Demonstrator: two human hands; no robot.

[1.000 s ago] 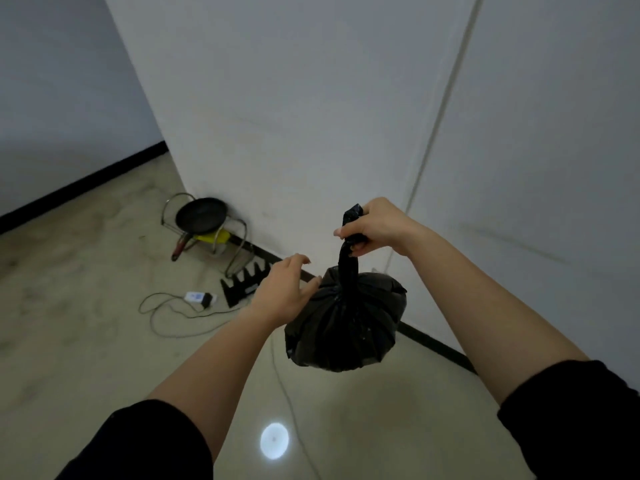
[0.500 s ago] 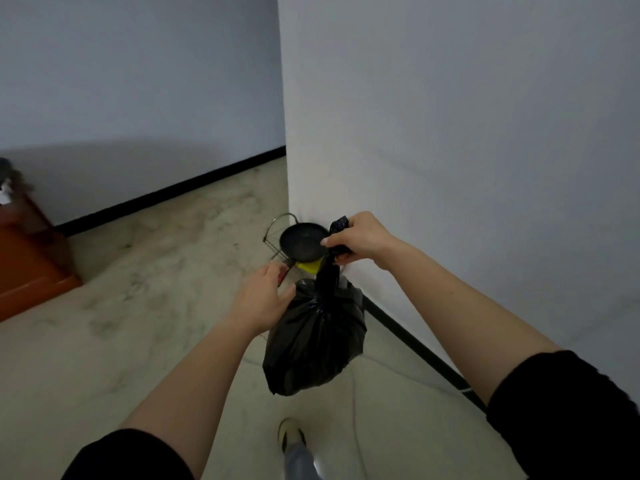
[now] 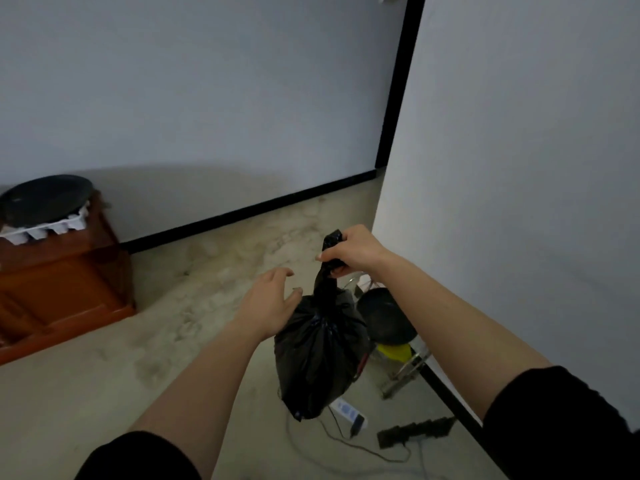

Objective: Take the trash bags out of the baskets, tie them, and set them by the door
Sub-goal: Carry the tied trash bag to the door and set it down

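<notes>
While the right grip is clenched around the twisted neck of a black trash bag, the bag hangs clear of the floor in the lower middle of the frame, and a short tuft of plastic sticks up above the knuckles. The left grip is released, its fingers spread and loosely bent. It sits just left of the bag's bulging shoulder, and I cannot tell whether the thumb touches the plastic. Both forearms are bare, with black sleeves at the bottom edge.

Behind the bag, to its right, a black pan sits on a wire stand with something yellow under it. Below the bag, a small white plug block, a thin cable and a black toothed piece lie on the floor.

That floor is pale, mottled and glossy. A white wall fills the right of the frame and ends in a corner above the right grip. A grey-white back wall runs across the upper left, with a black skirting along its foot and a black upright strip at its right end. At the left edge, a low reddish-brown desk carries a white moulded tray with a round black dish on it.
</notes>
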